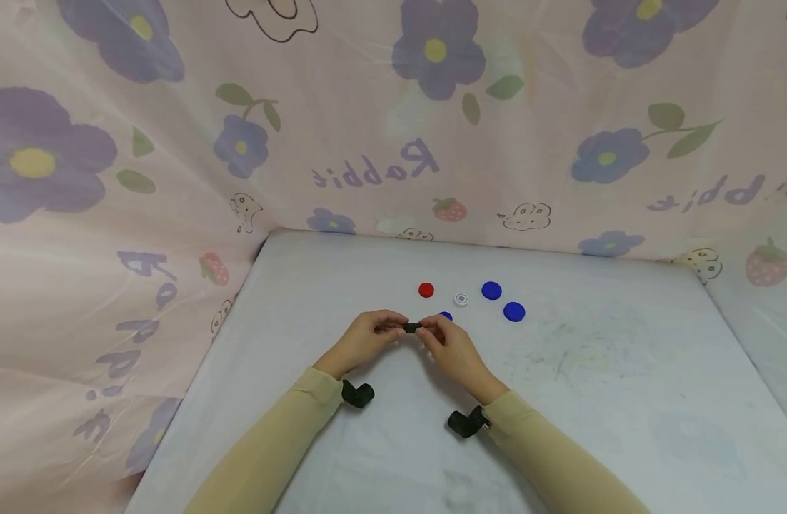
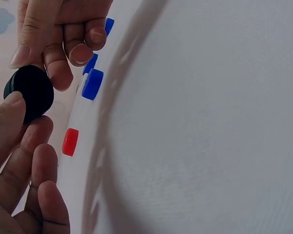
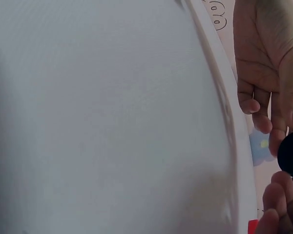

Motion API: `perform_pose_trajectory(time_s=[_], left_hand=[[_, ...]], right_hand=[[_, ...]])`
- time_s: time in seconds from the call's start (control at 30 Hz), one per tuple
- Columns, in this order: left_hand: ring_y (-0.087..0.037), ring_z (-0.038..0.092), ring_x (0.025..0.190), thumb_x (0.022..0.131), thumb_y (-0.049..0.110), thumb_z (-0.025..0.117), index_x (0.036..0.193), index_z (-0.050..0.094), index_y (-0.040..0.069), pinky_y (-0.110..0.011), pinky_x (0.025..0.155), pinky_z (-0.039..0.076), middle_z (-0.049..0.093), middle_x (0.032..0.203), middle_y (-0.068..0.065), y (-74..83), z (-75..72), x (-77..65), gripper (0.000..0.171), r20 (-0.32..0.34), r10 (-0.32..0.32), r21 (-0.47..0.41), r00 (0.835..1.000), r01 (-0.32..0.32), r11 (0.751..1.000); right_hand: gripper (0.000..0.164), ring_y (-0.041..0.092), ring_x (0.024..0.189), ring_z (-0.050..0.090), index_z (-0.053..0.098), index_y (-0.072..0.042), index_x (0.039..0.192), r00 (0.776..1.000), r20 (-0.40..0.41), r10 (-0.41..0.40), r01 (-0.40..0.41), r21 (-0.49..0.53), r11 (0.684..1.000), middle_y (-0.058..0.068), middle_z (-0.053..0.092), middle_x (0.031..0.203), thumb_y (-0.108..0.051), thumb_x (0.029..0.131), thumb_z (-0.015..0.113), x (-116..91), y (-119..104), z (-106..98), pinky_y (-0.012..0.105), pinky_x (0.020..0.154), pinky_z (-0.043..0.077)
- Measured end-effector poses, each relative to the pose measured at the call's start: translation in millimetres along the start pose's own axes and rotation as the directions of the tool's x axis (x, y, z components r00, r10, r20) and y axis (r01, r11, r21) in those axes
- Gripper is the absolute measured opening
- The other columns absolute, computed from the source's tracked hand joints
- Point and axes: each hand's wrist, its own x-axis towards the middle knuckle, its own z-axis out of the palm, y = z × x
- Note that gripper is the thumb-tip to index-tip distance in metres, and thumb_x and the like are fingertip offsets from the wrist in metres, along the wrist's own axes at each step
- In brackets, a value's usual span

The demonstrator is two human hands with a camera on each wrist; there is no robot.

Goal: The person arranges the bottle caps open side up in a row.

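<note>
A black round disc, cap-like in shape, (image 1: pixel 411 328) is held between my two hands above the white table. On its left side, my left hand (image 1: pixel 366 337) pinches it with thumb and fingertips; my right hand (image 1: pixel 459 357) grips the opposite edge the same way. In the left wrist view the disc (image 2: pixel 36 92) shows a dark flat face and a line around its side. Part of the disc (image 3: pixel 292 153) is cut off by the frame edge in the right wrist view. Just beyond the right fingers lies a blue cap (image 1: pixel 445 315), partly hidden by them.
Past the hands, a red cap (image 1: pixel 426 290), a white cap (image 1: pixel 460 300) and two larger blue caps, one (image 1: pixel 492 290) behind the other (image 1: pixel 514 312), lie on the white table (image 1: pixel 625 400). A flower-printed curtain (image 1: pixel 368 128) encloses its back and sides.
</note>
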Motion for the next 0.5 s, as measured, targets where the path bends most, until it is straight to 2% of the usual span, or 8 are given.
perform_pose_trajectory(time_s=[0.27,0.5], left_hand=[[-0.013,0.061,0.089,0.094,0.028,0.065,0.114,0.069,0.016,-0.034,0.08,0.048,0.068,0.099,0.005,-3.1,-0.1,0.8,0.024,-0.014,-0.007,0.013,1.0,0.008,1.0],[-0.011,0.06,0.094,0.096,0.032,0.061,0.114,0.068,0.017,-0.036,0.086,0.047,0.067,0.103,0.008,-3.6,-1.9,-0.6,0.025,-0.027,-0.011,0.034,1.0,0.012,0.999]], right_hand=[[0.018,0.016,0.072,0.055,0.067,-0.015,0.104,0.999,-0.037,0.011,-0.011,-0.016,1.0,0.001,0.069,0.09,-0.028,0.099,0.056,1.8,-1.5,2.7,0.029,0.061,0.047],[0.019,0.016,0.072,0.055,0.071,-0.017,0.099,0.999,-0.045,0.014,-0.015,-0.034,0.999,0.0,0.07,0.087,-0.028,0.1,0.056,3.1,-3.2,4.1,0.03,0.061,0.046]])
